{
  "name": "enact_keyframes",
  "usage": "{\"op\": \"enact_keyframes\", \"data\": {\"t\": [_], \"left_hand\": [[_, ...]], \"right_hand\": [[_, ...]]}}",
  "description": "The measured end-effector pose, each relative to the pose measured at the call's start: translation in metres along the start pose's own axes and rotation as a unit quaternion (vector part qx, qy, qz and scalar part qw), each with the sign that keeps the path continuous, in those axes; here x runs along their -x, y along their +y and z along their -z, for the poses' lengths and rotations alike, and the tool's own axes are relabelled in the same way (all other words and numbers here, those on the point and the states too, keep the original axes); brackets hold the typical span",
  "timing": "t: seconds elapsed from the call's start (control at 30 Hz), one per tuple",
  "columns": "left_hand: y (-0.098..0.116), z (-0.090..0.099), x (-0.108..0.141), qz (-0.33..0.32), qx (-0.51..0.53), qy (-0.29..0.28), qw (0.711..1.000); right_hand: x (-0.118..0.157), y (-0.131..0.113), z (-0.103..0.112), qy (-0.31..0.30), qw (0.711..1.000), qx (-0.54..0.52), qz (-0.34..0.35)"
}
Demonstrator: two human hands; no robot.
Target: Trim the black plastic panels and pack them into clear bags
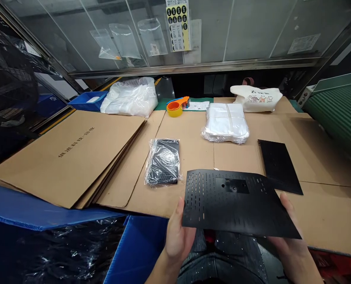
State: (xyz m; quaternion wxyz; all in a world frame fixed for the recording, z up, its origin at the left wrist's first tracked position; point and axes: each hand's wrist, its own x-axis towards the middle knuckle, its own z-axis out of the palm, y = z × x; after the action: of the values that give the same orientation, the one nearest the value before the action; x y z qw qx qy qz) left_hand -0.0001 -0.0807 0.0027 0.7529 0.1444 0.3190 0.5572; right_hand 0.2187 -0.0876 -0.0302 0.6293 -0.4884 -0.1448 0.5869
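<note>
A black plate (234, 209) with rows of slots and small holes is held up at the table's front edge. My left hand (178, 232) grips its left edge, thumb at the side. My right hand (290, 232) grips its right end, fingers partly hidden underneath. Behind it to the right, another black plate (278, 165) lies flat on the cardboard. A black part wrapped in clear plastic (164, 161) lies to the left. Further back sits a bundled stack of clear bags (226, 122).
Stacked cardboard sheets (71, 154) cover the left side. An orange tape dispenser (175, 107), a large plastic bag (130, 96), a blue tray (89, 101) and a white pouch (256, 98) stand along the back. A blue bin (136, 248) is at the front left.
</note>
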Motion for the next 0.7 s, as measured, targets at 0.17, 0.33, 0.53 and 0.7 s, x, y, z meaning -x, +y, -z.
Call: {"op": "enact_keyframes", "data": {"t": [0.17, 0.33, 0.53, 0.7], "left_hand": [[0.005, 0.012, -0.01, -0.079, -0.112, 0.111, 0.984], [0.008, 0.04, -0.017, -0.178, -0.349, 0.123, 0.912], [0.005, 0.023, -0.009, -0.261, -0.2, 0.068, 0.942], [0.005, 0.008, -0.007, -0.284, -0.188, 0.035, 0.939]], "right_hand": [[0.004, -0.005, 0.002, -0.027, 0.993, 0.088, 0.068], [0.005, -0.018, -0.004, -0.16, 0.911, 0.311, 0.218], [0.006, -0.021, -0.015, -0.147, 0.578, 0.583, 0.552], [0.004, -0.012, -0.012, -0.097, 0.55, 0.595, 0.578]]}}
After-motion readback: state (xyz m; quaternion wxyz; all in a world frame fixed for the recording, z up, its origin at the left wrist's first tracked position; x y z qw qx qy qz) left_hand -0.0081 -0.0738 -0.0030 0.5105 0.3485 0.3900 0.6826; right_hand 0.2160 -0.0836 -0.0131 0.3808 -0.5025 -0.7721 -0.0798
